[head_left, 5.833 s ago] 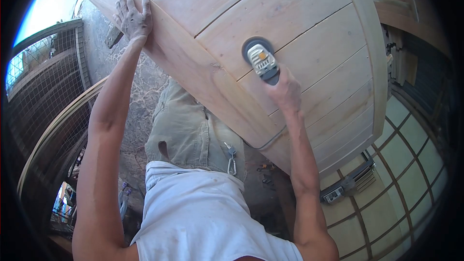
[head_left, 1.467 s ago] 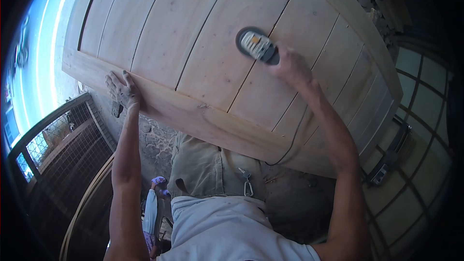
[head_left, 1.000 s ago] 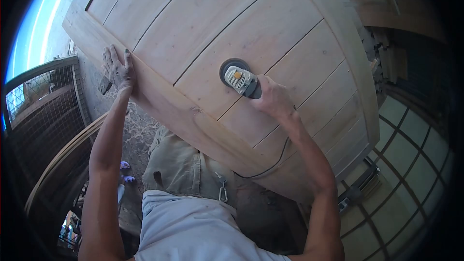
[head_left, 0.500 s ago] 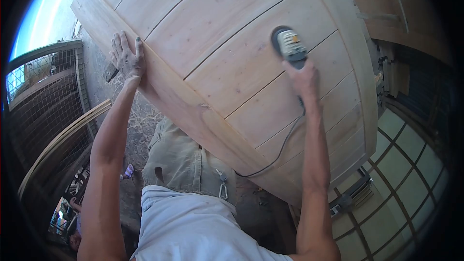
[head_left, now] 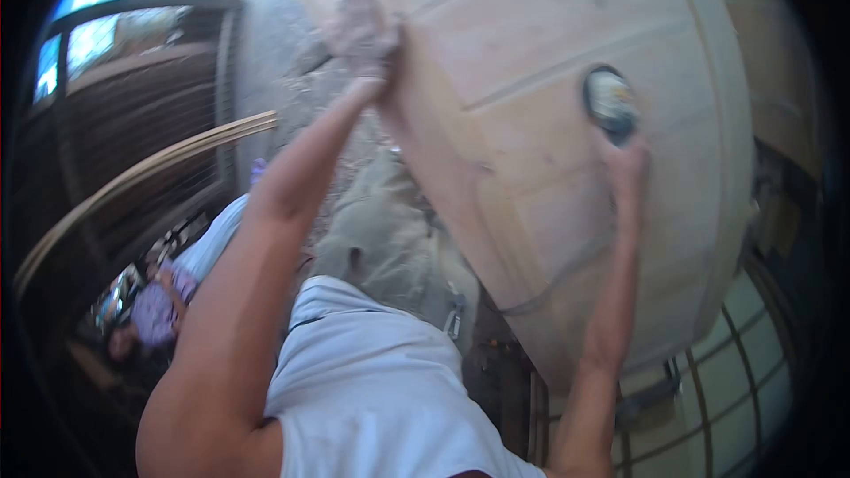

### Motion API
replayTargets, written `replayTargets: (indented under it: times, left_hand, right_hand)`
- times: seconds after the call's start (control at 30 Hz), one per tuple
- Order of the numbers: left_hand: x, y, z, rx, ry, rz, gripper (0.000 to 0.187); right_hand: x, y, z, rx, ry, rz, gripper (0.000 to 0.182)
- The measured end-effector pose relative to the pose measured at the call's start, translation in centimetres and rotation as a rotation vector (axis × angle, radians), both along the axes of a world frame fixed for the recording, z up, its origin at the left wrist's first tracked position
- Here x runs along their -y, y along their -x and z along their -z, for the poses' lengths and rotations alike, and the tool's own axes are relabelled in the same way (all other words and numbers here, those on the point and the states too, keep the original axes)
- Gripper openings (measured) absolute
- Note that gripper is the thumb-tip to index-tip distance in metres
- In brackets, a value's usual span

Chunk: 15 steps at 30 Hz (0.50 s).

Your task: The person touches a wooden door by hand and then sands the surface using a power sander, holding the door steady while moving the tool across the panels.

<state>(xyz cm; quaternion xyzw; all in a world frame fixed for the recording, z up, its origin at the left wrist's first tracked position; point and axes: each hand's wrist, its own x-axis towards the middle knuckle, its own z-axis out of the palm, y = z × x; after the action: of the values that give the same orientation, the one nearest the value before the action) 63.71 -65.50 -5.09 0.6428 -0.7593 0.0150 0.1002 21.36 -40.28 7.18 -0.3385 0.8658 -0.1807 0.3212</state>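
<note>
My right hand is wrapped around the handle of a corded power sander. The sander's dark round disc lies against the face of a large wooden panel door, between the grooves of its planks. My left hand rests on the door's left edge, its fingers laid out and blurred by motion. A dark cord trails from the sander down across the lower part of the door.
A person in a purple top is at the lower left. Thin wooden strips and a wire-mesh frame stand at left. A gridded panel lies at the lower right, beyond the door.
The view has swung left, so door and hands appear further right and blurred. More of the person at the lower left shows. The sander sits slightly lower in view, still in my right hand.
</note>
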Motion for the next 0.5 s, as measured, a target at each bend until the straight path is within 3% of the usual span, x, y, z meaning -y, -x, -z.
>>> replayTargets:
  times: [0.1, 0.2, 0.27, 0.37, 0.47, 0.5]
  left_hand:
    - [-0.7, 0.3, -1.4, -0.032, 0.028, -0.069, 0.087]
    - [-0.9, 1.3, -0.6, -0.046, 0.031, 0.016, 0.083]
    - [-1.3, 2.2, 0.5, -0.043, 0.026, 0.049, 0.083]
    - [-2.1, 4.4, -0.3, -0.073, -0.129, 0.042, 0.093]
    - [0.6, 3.0, 5.7, -0.066, 0.008, 0.109, 0.097]
    - [0.0, 4.9, 5.3, -0.054, 0.034, 0.164, 0.098]
  right_hand:
    - [-1.7, 2.2, -2.2, -0.244, -0.068, 0.132, 0.054]
    - [-6.8, 0.1, -3.7, -0.139, 0.093, 0.400, 0.054]
    - [-9.6, -3.9, -9.2, -0.062, -0.010, 0.592, 0.051]
    - [-17.4, -9.0, -10.2, -0.098, 0.147, 0.769, 0.046]
    - [-20.7, -15.8, -14.5, -0.181, 0.155, 0.898, 0.048]
    - [-23.4, -16.9, -14.6, -0.208, 0.153, 0.939, 0.051]
